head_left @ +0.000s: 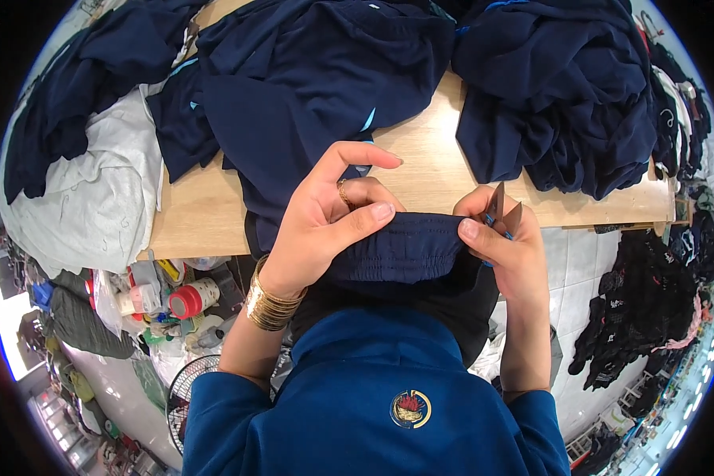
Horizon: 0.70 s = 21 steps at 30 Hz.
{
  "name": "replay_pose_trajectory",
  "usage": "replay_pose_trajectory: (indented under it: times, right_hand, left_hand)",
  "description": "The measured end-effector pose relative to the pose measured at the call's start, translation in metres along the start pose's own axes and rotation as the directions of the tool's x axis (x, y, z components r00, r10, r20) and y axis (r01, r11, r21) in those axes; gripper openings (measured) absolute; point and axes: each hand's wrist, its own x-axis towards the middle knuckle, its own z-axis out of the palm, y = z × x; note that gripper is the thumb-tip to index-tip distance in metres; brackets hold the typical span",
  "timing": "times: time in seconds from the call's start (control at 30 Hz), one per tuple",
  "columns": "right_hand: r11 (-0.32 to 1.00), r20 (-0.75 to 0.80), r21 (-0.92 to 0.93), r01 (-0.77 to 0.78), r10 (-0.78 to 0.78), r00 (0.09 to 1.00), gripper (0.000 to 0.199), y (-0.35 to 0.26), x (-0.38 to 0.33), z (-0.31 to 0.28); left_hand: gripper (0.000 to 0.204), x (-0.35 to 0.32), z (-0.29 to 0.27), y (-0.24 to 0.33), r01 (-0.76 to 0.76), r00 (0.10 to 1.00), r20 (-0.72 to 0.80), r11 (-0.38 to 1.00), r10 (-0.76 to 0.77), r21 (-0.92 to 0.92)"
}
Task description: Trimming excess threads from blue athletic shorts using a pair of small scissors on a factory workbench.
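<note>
Head view; waistband [408,250], long axis crosswise

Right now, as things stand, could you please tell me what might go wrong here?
The scissors in the right hand have their blades apart, close to the waistband; turning that hand could nick the cloth. The gold bangles on the left wrist might snag the fabric if they brush it.
</note>
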Motion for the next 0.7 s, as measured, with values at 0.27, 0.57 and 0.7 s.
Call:
replay_pose_trajectory:
  times: [0.27,0.57,0.7]
  right_hand:
    - [1.0,0.005,0.014,0.008,-0.008,1.0,0.01,0.0,0.0,0.0]
    - [0.443,0.098,-0.744,0.5,-0.668,0.738,0.024,0.018,0.004,0.018]
    - [0.408,0.096,-0.726,0.553,-0.737,0.669,0.036,0.042,0.006,0.029]
  left_hand:
    - [0.043,0.001,0.001,0.003,0.014,1.0,0.024,1.0,-0.014,0.005]
    - [0.022,0.014,-0.008,-0.003,-0.412,0.792,0.143,0.347,0.593,0.843]
    - [0.021,0.006,-0.006,-0.015,-0.549,0.657,0.068,0.415,0.751,0.726]
